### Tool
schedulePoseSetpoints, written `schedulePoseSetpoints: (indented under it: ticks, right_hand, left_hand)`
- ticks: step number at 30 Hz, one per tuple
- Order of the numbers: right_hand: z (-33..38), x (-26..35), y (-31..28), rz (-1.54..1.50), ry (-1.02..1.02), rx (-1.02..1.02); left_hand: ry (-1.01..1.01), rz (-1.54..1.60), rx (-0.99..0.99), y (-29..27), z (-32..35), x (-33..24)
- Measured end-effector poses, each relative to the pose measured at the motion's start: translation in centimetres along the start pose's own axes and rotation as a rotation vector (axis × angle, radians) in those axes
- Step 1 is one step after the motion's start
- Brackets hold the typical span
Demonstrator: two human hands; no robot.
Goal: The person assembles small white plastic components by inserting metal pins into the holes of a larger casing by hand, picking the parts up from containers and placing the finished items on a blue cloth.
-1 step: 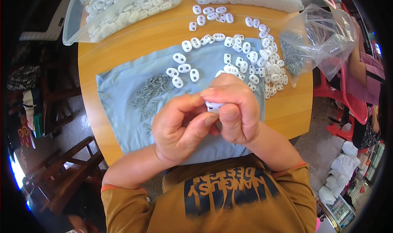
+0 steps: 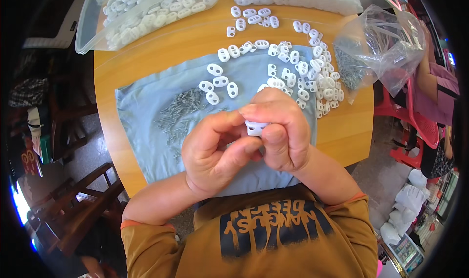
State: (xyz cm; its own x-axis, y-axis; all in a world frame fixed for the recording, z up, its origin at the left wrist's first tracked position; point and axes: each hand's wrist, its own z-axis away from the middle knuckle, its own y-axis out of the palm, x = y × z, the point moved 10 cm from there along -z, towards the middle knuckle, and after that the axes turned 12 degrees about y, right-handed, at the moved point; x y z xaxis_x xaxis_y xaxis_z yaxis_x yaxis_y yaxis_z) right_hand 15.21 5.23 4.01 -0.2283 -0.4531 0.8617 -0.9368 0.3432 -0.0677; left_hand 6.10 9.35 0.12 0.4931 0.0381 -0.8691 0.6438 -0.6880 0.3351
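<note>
Above the blue cloth [image 2: 146,94], your hands [image 2: 211,143] pinched a white piece [image 2: 257,131], seemingly just turned slightly; handling judged unfinished.

Red chair [image 2: 425,129], grey floor [image 2: 364,187]

Bare cloth [image 2: 250,71] between white pieces [image 2: 232,89]

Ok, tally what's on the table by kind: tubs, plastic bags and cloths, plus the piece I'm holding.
Clear tubs: 2
Plastic bag: 1
Blue cloth: 1
White held piece: 1
Total: 5
</note>
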Motion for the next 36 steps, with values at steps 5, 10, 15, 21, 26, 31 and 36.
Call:
schedulePoseSetpoints:
  ticks: [5,10,15,21,26,31,36]
  right_hand:
    - [0.2,-0.3,0.0,-0.028,0.032,0.057]
    - [-0.3,-0.3,0.0,-0.014,0.025,0.065]
    - [-0.3,-0.9,0.2,-0.09,0.142,0.07]
    - [-0.1,-0.6,-0.3,-0.127,0.091,-0.004]
    - [-0.3,-0.7,-0.3,-0.11,0.093,0.028]
    - [-0.5,-0.4,-0.5,-0.075,0.072,0.022]
    - [-0.5,-0.3,-0.5,-0.007,0.056,-0.005]
  left_hand:
    - [0.028,-0.041,0.033,0.1,0.1,-0.1]
    - [0.029,-0.026,0.023,-0.1,0.1,0.0]
    - [0.055,-0.105,0.05,-0.3,0.2,-0.2]
    - [0.096,-0.198,0.017,-0.3,-0.8,-0.4]
    - [0.072,-0.319,0.091,0.0,-0.5,-0.2]
    - [-0.098,-0.184,-0.001,-0.4,-0.1,0.9]
    - [-0.077,-0.196,0.024,-0.4,0.1,1.1]
